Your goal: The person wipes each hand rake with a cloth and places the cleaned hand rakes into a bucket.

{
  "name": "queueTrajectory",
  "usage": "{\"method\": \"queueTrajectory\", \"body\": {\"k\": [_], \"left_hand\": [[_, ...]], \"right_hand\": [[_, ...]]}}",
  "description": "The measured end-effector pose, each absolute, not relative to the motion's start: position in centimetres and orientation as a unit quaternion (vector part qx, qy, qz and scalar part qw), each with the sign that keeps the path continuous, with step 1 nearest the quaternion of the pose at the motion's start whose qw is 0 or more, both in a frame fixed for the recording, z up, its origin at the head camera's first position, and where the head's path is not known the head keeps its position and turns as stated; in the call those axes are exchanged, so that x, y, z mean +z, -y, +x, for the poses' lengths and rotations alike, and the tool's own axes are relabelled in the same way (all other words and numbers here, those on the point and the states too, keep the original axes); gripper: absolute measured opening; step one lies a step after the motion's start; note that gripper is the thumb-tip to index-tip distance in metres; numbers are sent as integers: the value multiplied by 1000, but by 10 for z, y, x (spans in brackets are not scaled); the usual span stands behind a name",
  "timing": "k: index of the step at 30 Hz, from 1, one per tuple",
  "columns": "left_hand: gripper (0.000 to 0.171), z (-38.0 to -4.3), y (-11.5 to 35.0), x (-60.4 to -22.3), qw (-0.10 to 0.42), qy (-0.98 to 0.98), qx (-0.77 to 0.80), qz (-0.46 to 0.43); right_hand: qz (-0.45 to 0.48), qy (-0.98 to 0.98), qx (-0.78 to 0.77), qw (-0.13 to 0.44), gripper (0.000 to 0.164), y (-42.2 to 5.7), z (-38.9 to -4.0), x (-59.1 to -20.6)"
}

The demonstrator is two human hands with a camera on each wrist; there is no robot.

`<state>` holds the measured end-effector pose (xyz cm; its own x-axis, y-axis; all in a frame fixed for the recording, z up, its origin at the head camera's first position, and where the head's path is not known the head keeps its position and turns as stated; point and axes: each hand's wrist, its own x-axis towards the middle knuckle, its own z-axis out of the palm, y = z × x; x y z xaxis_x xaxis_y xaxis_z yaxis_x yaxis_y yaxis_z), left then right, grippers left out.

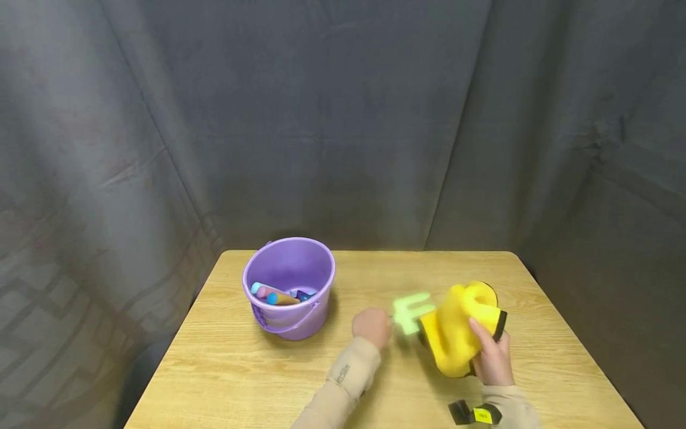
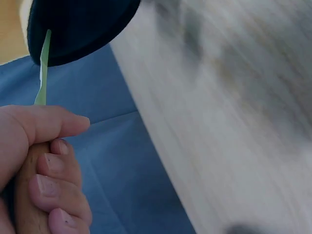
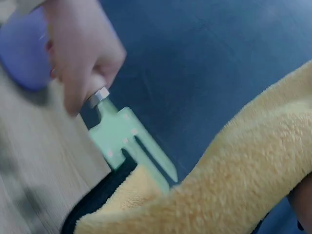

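My left hand [image 1: 372, 327] grips a small garden fork [image 1: 409, 311] by its wooden handle [image 2: 31, 190], fingers wrapped round it. The fork has a pale green head with three prongs, seen edge-on in the left wrist view. In my right hand [image 1: 493, 357] is a fluffy yellow cloth [image 1: 455, 333] with dark edging, bunched and folded with the thumb on top. The prongs point at the cloth and overlap its fold in the right wrist view. Most of the right fingers are hidden behind the cloth.
A purple bucket [image 1: 321, 310] stands at the table's left, its handle hanging down in front. Inside lie several coloured tube-like items [image 1: 284, 300]. A black strap with a yellow label [image 1: 483, 415] is near the right wrist. Dark curtains [image 1: 343, 119] surround the wooden table [image 1: 214, 357].
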<state>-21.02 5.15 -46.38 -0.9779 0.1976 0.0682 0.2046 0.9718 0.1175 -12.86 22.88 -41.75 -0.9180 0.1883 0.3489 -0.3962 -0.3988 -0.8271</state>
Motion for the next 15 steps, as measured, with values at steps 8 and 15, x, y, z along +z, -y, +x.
{"method": "queueTrajectory", "body": {"k": [8,15], "left_hand": [[34,-202,-49,-453,88,990,-37,-105],[30,-197,-44,-448,105,986,-62,-112]], "right_hand": [[102,772,607,156,28,-208,-133,-412],[261,837,426,222,40,-196,-148,-422]]}}
